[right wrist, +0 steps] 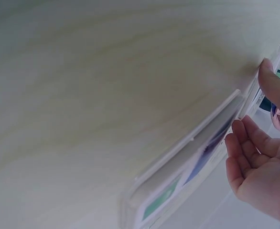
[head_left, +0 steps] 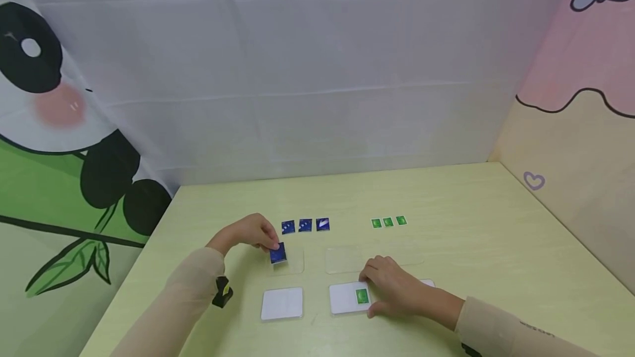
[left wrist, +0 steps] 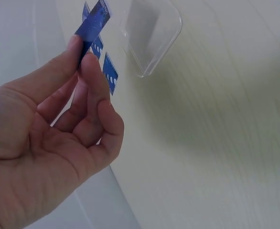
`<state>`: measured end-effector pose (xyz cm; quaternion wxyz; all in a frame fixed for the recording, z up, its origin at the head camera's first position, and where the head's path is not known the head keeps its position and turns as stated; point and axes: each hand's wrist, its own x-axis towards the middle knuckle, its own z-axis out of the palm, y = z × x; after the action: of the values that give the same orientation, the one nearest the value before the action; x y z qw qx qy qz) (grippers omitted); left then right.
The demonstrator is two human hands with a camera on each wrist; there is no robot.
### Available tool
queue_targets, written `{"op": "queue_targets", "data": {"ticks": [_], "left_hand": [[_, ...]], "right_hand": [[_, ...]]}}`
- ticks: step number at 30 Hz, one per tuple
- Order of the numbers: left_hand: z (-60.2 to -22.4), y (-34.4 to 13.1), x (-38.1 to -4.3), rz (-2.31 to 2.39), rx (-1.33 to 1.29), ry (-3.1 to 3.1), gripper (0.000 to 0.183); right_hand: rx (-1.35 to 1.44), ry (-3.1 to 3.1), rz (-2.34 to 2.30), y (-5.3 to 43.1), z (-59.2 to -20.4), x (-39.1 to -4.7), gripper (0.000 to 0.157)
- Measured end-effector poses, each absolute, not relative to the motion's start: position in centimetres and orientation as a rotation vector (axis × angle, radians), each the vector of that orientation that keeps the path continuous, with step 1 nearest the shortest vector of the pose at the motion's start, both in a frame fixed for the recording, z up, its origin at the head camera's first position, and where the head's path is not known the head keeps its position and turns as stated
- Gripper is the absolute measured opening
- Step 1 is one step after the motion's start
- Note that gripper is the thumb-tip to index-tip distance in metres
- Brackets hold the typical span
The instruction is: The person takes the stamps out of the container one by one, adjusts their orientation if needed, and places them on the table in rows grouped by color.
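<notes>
While the left grip (head_left: 250,231) pinches a blue card (head_left: 278,254) between thumb and finger, this card is near the left end of a clear case (head_left: 296,261); in the left wrist view its long axis slants up to the right. The right grip (head_left: 397,289) lies at a white card (head_left: 343,298) on the bench (head_left: 223,318); whether it holds it, I cannot tell.

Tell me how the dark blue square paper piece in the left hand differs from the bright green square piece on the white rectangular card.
Colour: the dark blue square paper piece is deep blue; the bright green square piece is green.
Pose: the blue one is pinched in the left hand, raised and tilted; the green one lies flat on the white rectangular card.
Shared: both are small and roughly square.
</notes>
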<state>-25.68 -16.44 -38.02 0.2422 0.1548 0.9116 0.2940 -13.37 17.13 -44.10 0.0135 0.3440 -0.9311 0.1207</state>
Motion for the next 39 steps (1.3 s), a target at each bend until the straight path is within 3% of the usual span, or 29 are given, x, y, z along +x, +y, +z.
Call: {"op": "queue_targets", "data": {"ticks": [39], "left_hand": [[-38.5,-17.2,-27.6,0.737,0.405,2.613,0.012]], "right_hand": [[1.043,-2.922,0.41,17.1,-44.2,-13.4,0.055]]}}
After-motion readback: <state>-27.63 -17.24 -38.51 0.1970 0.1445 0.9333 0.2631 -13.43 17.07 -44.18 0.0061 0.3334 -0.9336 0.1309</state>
